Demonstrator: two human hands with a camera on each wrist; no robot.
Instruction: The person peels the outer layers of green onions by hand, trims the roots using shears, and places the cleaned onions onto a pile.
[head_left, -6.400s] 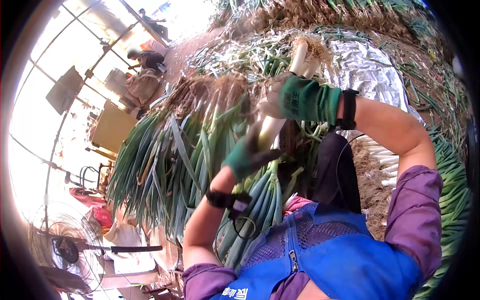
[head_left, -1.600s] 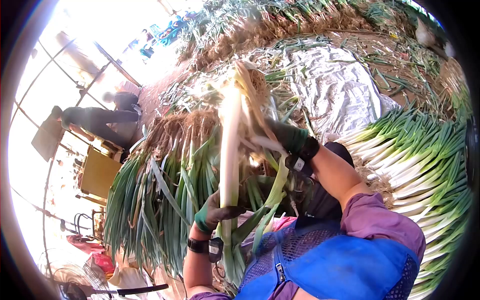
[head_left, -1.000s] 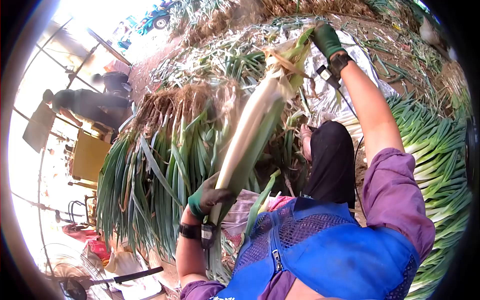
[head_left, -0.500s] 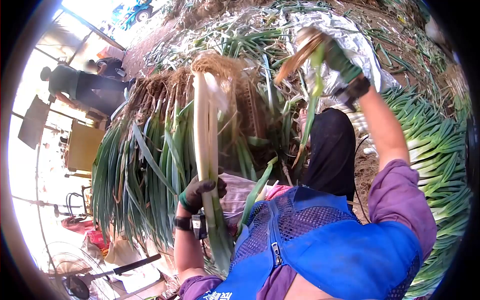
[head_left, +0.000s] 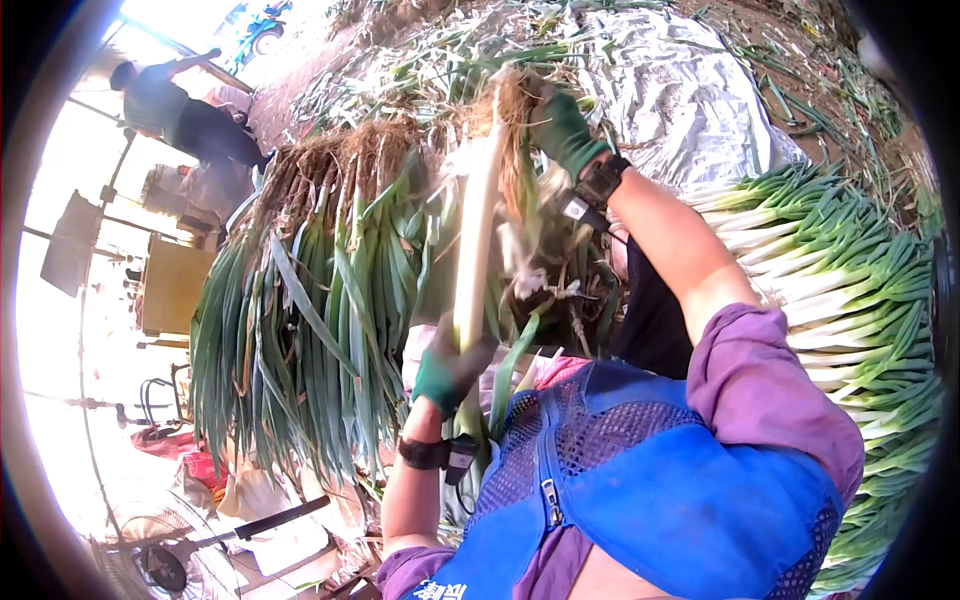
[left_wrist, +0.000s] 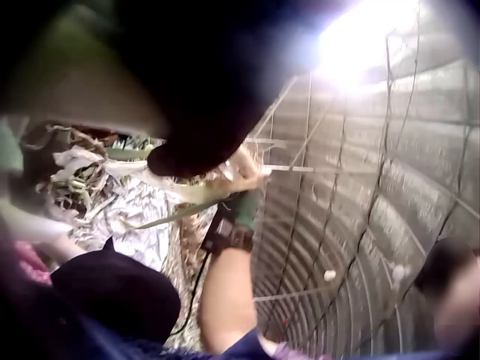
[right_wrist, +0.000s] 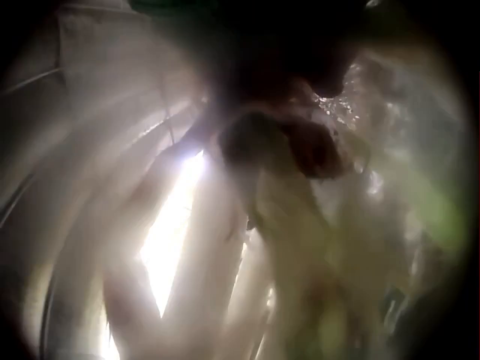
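In the head view my gloved left hand (head_left: 450, 370) grips a thick green onion (head_left: 478, 230) low on its shaft, where white turns to green. The stalk stands nearly upright with its roots (head_left: 512, 95) at the top. Beside those roots, my gloved right hand (head_left: 565, 130) pinches a loose outer leaf, its fingers partly hidden. The left wrist view shows the right hand (left_wrist: 241, 208) with a long yellow-green leaf strip (left_wrist: 187, 206) trailing from it. Pale leaf (right_wrist: 289, 217) hangs below dark, blurred fingers in the right wrist view.
A heap of untrimmed green onions (head_left: 310, 300) lies left, roots up. White-shafted green onions (head_left: 810, 280) are laid in a row at right. Behind are a white sheet (head_left: 665, 110) and scattered leaf waste (head_left: 440, 65). A fan (head_left: 165, 565) stands front left; a person (head_left: 185, 115) is farther off.
My right hand has swung from the right, where it held a torn-off leaf, back to the root end. The left hand has shifted slightly right with the onion. The background person has moved.
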